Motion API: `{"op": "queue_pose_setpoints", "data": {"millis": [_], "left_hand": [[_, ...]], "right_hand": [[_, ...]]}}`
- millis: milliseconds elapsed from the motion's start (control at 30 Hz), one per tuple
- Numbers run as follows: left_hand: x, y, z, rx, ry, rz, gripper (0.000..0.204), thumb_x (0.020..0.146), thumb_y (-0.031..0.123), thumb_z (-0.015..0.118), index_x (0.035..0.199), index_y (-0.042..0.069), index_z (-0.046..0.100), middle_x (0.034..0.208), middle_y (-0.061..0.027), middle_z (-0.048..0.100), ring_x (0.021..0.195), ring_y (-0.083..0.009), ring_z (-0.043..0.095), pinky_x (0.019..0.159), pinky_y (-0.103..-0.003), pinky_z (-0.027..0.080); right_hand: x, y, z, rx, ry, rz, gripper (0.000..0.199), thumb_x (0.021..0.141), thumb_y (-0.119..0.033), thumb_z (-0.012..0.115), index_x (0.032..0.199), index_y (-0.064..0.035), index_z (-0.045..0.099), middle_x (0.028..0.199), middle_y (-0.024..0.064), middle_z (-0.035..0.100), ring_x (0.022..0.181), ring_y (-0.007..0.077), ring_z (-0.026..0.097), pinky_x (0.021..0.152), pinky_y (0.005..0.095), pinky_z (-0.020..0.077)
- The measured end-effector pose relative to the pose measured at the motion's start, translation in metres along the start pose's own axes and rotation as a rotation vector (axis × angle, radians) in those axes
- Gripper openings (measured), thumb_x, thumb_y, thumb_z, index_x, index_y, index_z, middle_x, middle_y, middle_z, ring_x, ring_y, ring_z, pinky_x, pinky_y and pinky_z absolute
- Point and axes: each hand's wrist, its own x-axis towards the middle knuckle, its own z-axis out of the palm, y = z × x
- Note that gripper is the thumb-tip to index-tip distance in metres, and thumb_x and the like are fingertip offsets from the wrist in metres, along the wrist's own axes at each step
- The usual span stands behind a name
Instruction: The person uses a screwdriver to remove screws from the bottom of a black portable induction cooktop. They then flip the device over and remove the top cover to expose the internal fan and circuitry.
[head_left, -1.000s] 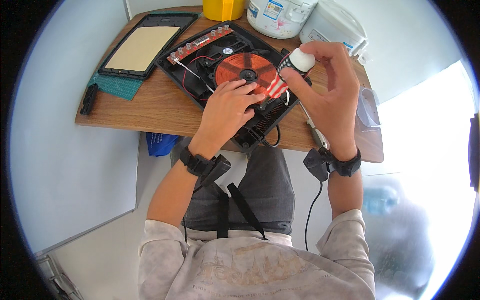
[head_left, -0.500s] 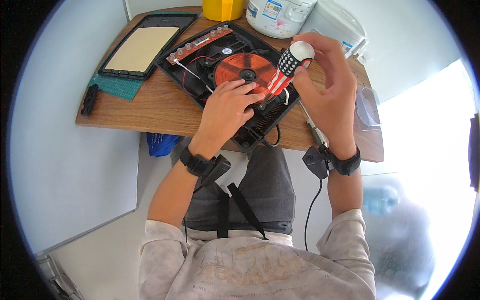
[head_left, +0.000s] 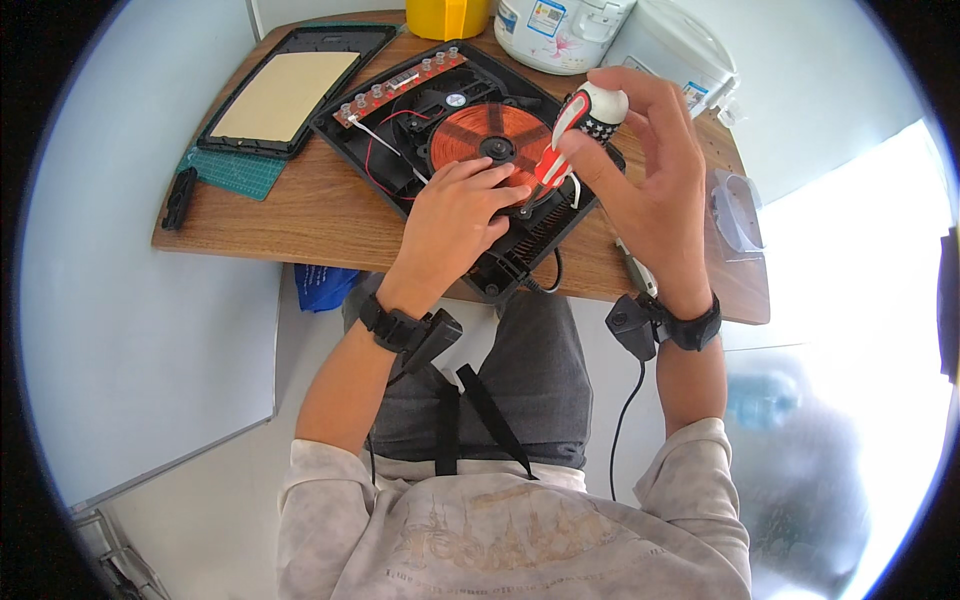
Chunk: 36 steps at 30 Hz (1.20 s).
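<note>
An opened induction cooker (head_left: 400, 172) lies slantwise on the table, its round copper coil (head_left: 460, 135) showing. My left hand (head_left: 455, 215) rests on the coil's near side, fingers spread and lying on it, fingertips close to the screwdriver's lower end. Between thumb and fingers, my right hand (head_left: 655, 170) grips a screwdriver (head_left: 578, 125) with a red, white and black star-patterned handle. It stands tilted over the coil's right edge, tip pointing down towards the cooker. Exactly where the tip sits is hard to make out.
The cooker's detached top panel (head_left: 285, 100) lies on a green mat (head_left: 238, 175) at the left, near a small black part (head_left: 179, 198). A yellow container (head_left: 447, 18) and two white appliances (head_left: 555, 38) stand behind. A clear plastic case (head_left: 737, 212) and grey-handled tool (head_left: 640, 275) are at right.
The screwdriver handle has turned in my right hand, so a red and white side now faces up. My left hand stays in place on the coil.
</note>
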Motion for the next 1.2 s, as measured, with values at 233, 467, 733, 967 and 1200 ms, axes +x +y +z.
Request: {"op": "queue_pose_setpoints", "data": {"millis": [233, 467, 733, 967, 1200], "left_hand": [[0.0009, 0.0000, -0.0005, 0.008, -0.022, -0.014, 0.037, 0.080, 0.016, 0.079, 0.117, 0.015, 0.077, 0.139, -0.0028, 0.067, 0.132, -0.0271, 0.059, 0.112, -0.042, 0.047], [0.0002, -0.0011, -0.0005, -0.001, -0.004, -0.014, 0.037, 0.079, 0.015, 0.080, 0.116, 0.015, 0.078, 0.138, -0.0025, 0.068, 0.132, -0.0270, 0.059, 0.111, -0.042, 0.048], [0.0005, -0.0018, 0.0011, 0.000, 0.007, -0.010, 0.042, 0.076, 0.013, 0.083, 0.117, 0.018, 0.077, 0.133, -0.0038, 0.070, 0.127, -0.0279, 0.061, 0.110, -0.041, 0.048], [0.0008, -0.0008, 0.0015, -0.001, 0.010, -0.010, 0.041, 0.076, 0.013, 0.083, 0.117, 0.018, 0.077, 0.134, -0.0031, 0.070, 0.128, -0.0270, 0.061, 0.111, -0.041, 0.048], [0.0001, -0.0002, -0.0017, 0.018, -0.006, -0.026, 0.034, 0.079, 0.016, 0.079, 0.113, 0.015, 0.078, 0.137, -0.0025, 0.069, 0.130, -0.0256, 0.060, 0.110, -0.040, 0.050]], "right_hand": [[-0.0035, 0.0027, 0.0057, 0.242, 0.062, 0.176, 0.043, 0.084, -0.014, 0.083, 0.123, -0.0103, 0.066, 0.106, 0.0110, 0.065, 0.091, 0.0248, 0.068, 0.084, 0.0354, 0.0562], [-0.0031, 0.0022, -0.0002, 0.017, -0.013, 0.089, 0.039, 0.087, -0.007, 0.076, 0.124, -0.0079, 0.064, 0.108, 0.0117, 0.067, 0.093, 0.0233, 0.069, 0.087, 0.0364, 0.0564], [-0.0030, 0.0001, 0.0008, 0.066, -0.017, 0.111, 0.035, 0.086, -0.005, 0.074, 0.120, -0.0090, 0.067, 0.109, 0.0111, 0.066, 0.098, 0.0257, 0.070, 0.090, 0.0353, 0.0561], [-0.0014, 0.0045, 0.0015, 0.120, -0.042, 0.064, 0.039, 0.084, -0.008, 0.078, 0.121, -0.0101, 0.067, 0.109, 0.0106, 0.067, 0.095, 0.0261, 0.068, 0.087, 0.0359, 0.0558], [-0.0014, -0.0020, -0.0028, 0.035, -0.068, 0.104, 0.040, 0.084, -0.005, 0.077, 0.121, -0.0104, 0.066, 0.114, 0.0099, 0.068, 0.096, 0.0264, 0.069, 0.085, 0.0353, 0.0574]]}}
